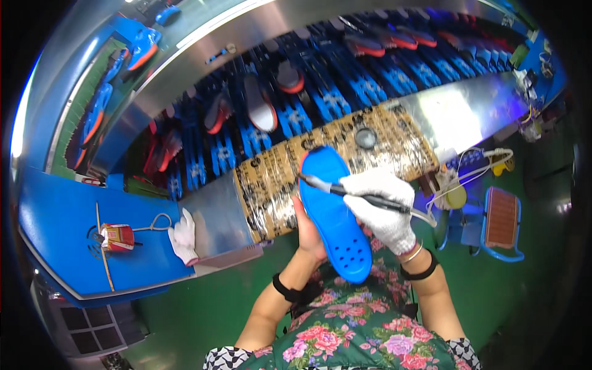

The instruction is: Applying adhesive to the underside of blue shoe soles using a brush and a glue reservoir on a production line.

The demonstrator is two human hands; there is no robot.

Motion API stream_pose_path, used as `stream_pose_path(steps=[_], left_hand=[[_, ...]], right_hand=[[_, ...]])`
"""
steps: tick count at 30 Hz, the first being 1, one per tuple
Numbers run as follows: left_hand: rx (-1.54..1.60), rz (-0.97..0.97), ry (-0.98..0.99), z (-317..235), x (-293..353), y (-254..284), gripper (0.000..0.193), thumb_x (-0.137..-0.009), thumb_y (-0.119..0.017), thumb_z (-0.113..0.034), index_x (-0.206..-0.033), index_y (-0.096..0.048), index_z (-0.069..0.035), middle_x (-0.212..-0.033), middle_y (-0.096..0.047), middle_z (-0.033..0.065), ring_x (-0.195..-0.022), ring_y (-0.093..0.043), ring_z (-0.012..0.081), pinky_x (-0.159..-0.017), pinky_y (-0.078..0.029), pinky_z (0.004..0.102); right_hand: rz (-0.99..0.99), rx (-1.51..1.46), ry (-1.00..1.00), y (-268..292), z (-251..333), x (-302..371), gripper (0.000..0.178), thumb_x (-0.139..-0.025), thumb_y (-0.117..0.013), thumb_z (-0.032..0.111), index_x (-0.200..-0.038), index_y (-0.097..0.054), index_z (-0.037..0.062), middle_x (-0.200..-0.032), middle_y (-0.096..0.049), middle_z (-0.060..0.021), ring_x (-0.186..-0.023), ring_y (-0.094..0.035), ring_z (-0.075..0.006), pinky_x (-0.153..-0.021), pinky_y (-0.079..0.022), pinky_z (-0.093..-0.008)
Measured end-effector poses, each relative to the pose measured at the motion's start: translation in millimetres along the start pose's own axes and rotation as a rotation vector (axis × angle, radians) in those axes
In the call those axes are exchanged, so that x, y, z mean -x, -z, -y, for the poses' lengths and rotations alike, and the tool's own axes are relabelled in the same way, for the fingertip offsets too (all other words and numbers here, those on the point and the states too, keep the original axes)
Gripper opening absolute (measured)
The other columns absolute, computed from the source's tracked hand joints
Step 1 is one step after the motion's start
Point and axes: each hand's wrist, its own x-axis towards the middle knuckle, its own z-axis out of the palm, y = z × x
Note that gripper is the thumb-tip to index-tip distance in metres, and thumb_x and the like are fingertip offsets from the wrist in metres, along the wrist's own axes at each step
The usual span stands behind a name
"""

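Observation:
A blue shoe sole (333, 213) lies face up in front of me, its holed heel end toward my body and an orange-red patch at its far tip. My bare left hand (310, 231) grips it from the left edge and underneath; some fingers are hidden by the sole. In a white knit glove, my right hand (385, 206) is closed around a slim dark-handled brush (336, 189). The brush crosses above the sole, with its tip at the left edge of the forefoot; whether it touches is unclear. A pale hose runs from the handle's rear end.
Beyond my hands, a ledge wrapped in brown taped covering (271, 179) carries a round dark lid (365, 138). Behind it runs a rack with blue holders (333, 105) and several shoes. A red can (117, 237) and a white glove (184, 237) lie left; a stool (501, 219) stands right.

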Motion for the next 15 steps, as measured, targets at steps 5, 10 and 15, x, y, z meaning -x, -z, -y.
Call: stream_pose_path(steps=[5,10,15], left_hand=[[-0.382,-0.516,-0.180,12,-12,-36,0.099,-0.092,-0.026,-0.087,-0.160,-0.033,-0.015,-0.156,-0.046,0.0115,-0.139,-0.048,0.0345,-0.116,-0.040,0.0529],[-0.532,-0.571,-0.291,26,-9,-40,0.097,-0.094,-0.026,-0.085,-0.161,-0.031,-0.015,-0.160,-0.042,0.0109,-0.144,-0.043,0.0354,-0.120,-0.034,0.0533],[-0.667,-0.630,-0.207,36,-2,-43,0.096,-0.095,-0.024,-0.084,-0.158,-0.034,-0.013,-0.157,-0.044,0.0108,-0.141,-0.048,0.0317,-0.117,-0.040,0.0493]], right_hand=[[-0.026,0.125,0.139,2,-8,-7,0.023,-0.075,-0.081,-0.001,-0.098,-0.078,0.0034,-0.099,-0.078,-0.0118,-0.087,-0.073,-0.0225,-0.080,-0.056,-0.0347],[0.040,0.389,0.373,4,5,-10,0.027,-0.077,-0.080,0.003,-0.104,-0.077,0.0040,-0.103,-0.077,-0.0132,-0.091,-0.073,-0.0277,-0.081,-0.056,-0.0380],[0.151,0.433,0.468,-10,-7,22,0.036,-0.077,-0.079,0.006,-0.113,-0.076,0.0063,-0.107,-0.075,-0.0127,-0.094,-0.071,-0.0305,-0.079,-0.057,-0.0415]])
